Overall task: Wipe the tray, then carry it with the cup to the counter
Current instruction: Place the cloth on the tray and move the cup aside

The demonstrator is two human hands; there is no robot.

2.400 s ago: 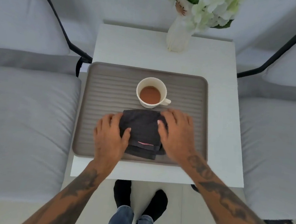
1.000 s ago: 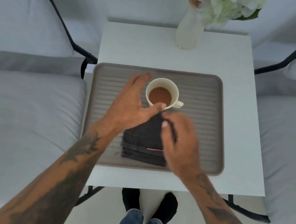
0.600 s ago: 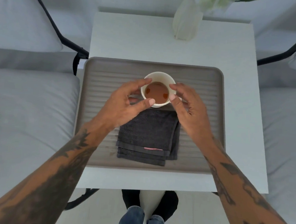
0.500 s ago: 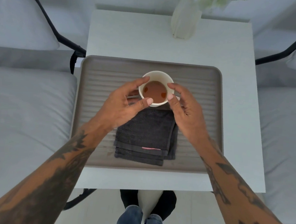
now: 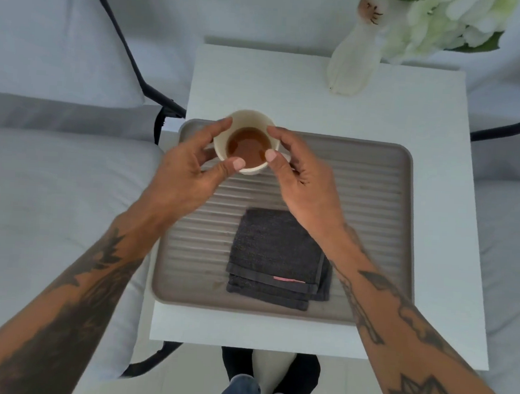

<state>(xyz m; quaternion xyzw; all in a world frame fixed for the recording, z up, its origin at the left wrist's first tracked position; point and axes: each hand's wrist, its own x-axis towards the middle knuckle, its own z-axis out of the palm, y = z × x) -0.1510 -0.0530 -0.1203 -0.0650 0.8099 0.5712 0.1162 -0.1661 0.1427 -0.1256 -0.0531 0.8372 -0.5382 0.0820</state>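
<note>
Since half a second ago the cup (image 5: pixel 246 142) has gone from the middle of the tray (image 5: pixel 373 186) toward its upper-left corner, and it now overlaps the tray's far rim; both hands have travelled with it. Whether the cup is lifted or resting on the tray cannot be told from this view. The cloth (image 5: pixel 276 256) has stayed in the lower middle of the tray.

At the upper centre of the frame the left hand (image 5: pixel 186 173) curves around the cup's left side, forefinger at the far rim and thumb tip at the near rim. The right hand (image 5: pixel 303 181) mirrors it on the right side, forefinger on the far rim and thumb tip on the near edge. The fingers of both hands are half curled, closed on the cup between them, with the 2 thumb tips near each other at the front. Brown liquid fills the white cup partway.

The grey ribbed tray lies on the white table (image 5: pixel 291 85), filling most of its near half. The dark folded cloth, with a small pink tag near its front edge, lies flat, well apart from the cup. A white vase (image 5: pixel 352 65) of white flowers stands at the table's far right, in the upper right of the frame. Grey cushions (image 5: pixel 52 207) flank the table on both sides.
</note>
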